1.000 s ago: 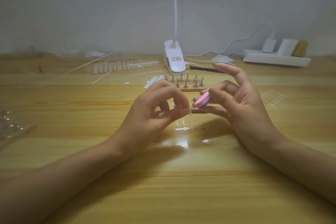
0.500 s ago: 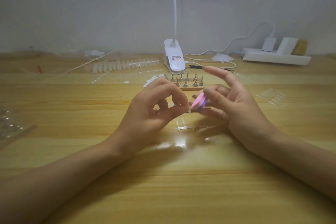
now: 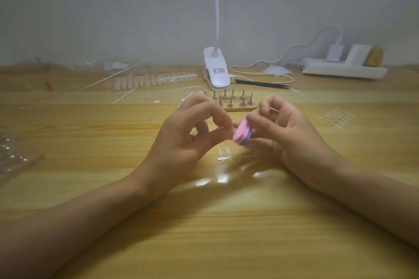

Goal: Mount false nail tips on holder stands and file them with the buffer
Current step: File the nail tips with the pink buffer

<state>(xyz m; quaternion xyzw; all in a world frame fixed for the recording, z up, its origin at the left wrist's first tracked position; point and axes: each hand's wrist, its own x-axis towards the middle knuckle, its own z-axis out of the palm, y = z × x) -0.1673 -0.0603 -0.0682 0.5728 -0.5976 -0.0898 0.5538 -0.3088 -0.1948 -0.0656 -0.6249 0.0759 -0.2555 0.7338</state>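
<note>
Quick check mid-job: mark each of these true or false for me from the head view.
1. The right hand holds the pink buffer. True.
2. The left hand is open and empty. False: its fingertips pinch a small clear nail tip beside the buffer.
3. The holder stands are nearer the camera than the hands. False: they stand beyond them, just before the lamp base.
4. The power strip sits at the far right. True.

table [image 3: 204,222]: glossy varnished wood, grain showing | holder stands [image 3: 231,97]: shiny metal | buffer [image 3: 310,135]: matt pink-and-purple foam look | lamp clip [image 3: 216,70]: smooth white plastic | nail tips strip [image 3: 224,158]: clear plastic
</note>
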